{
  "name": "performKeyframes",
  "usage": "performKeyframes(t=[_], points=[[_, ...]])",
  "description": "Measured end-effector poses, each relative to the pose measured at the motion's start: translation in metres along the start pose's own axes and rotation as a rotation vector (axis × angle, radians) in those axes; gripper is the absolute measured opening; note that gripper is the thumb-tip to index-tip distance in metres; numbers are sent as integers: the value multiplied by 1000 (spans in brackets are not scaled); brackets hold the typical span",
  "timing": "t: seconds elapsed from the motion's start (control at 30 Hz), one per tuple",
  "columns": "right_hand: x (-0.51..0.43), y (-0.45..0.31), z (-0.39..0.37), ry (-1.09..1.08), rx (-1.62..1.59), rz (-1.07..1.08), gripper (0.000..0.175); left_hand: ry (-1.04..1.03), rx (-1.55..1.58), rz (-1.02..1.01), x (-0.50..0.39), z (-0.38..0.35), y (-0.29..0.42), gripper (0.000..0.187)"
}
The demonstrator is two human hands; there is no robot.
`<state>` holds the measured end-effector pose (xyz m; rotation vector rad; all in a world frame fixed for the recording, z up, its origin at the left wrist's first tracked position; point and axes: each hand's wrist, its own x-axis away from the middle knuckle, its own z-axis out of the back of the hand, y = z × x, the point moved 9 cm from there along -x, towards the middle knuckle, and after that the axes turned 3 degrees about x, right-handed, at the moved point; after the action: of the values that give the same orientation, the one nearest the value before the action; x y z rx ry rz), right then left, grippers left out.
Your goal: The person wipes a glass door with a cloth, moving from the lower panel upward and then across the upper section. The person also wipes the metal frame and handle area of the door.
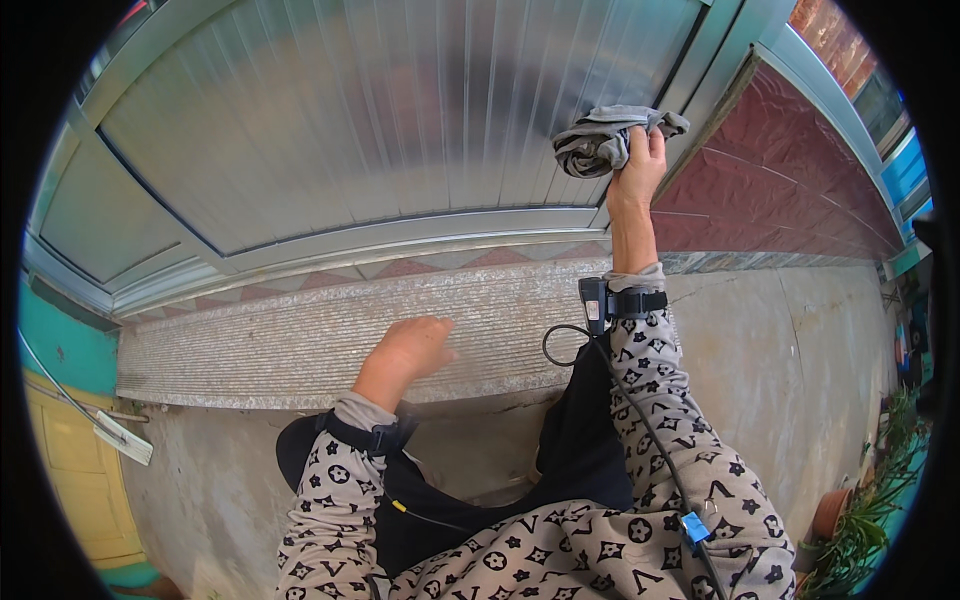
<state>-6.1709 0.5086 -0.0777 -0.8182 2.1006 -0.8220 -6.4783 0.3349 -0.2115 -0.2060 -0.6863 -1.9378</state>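
Note:
My right hand grips a bunched grey cloth at the lower right of a ribbed metal door panel. Whether the cloth presses on the panel or hangs just off it, I cannot tell. Past the cloth stands the metal door frame. Lower and to the left, my left hand hovers over a grooved stone step, with nothing visible in it. Its fingers are partly blurred, the thumb apart from them. Each wrist wears a black strap, and a box-shaped device sits on the right one.
Dark red tiles face the wall right of the door. Concrete ground surrounds the step. A potted plant stands at the lower right. A yellow door is at the left. A black cable runs along my right sleeve.

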Motion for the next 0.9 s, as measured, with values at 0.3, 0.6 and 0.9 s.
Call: performKeyframes(t=[0.3, 0.6, 0.9], points=[[85, 156, 36, 198, 583, -421, 33, -16, 2, -1, -7, -1, 3, 52], [59, 111, -15, -4, 102, -515, 20, -31, 21, 28, -7, 0, 0, 52], [30, 31, -34, -21, 220, -8, 29, -7, -2, -4, -9, -6, -2, 53]])
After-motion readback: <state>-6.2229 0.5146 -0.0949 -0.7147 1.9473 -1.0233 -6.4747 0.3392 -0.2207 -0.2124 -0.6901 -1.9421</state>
